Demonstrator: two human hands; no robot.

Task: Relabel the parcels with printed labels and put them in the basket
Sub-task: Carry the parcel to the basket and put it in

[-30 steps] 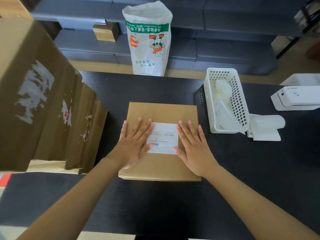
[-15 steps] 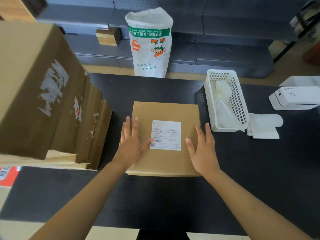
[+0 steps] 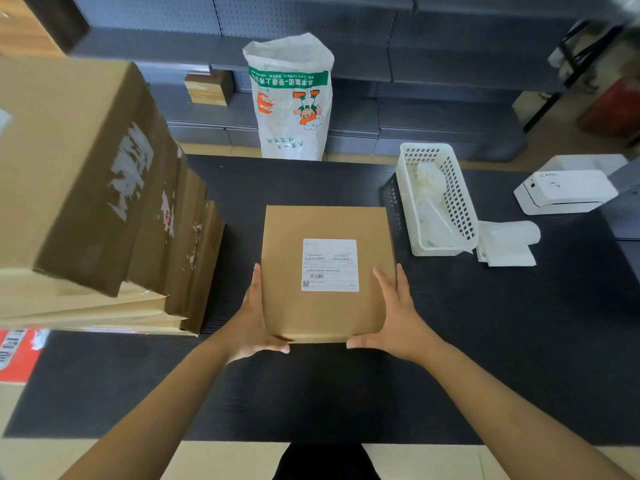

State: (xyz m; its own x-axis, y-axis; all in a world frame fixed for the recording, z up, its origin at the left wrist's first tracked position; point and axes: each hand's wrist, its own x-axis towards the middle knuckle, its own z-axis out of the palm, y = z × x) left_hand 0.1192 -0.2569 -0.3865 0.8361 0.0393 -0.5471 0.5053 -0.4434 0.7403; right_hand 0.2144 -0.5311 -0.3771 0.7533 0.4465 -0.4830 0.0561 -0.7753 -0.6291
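Gripping the parcel [image 3: 327,271] at its two near corners, we have the left hand [image 3: 254,323] flat along the left edge and the right hand [image 3: 398,320] along the right edge, fingers stretched up the sides and thumbs tucked at the near edge. Both hands are clamped on the box, which seems to sit on, or just off, the dark table [image 3: 502,341]; we cannot tell which.

To do the lift well, we judge it best to keep even pressure from both sides, raise it level, and keep fingers off the label [image 3: 330,265] so it stays flat.

The parcel is nearly square, slightly longer running away from us, so its long axis points straight ahead between our hands. The label faces up, its print reading upright to us, barcode toward the near left.

Beyond the right hand's fingertips stands the white basket [image 3: 460,202], already holding crumpled white wrapping. Left of the left hand leans a stack of cardboard boxes [image 3: 104,202].
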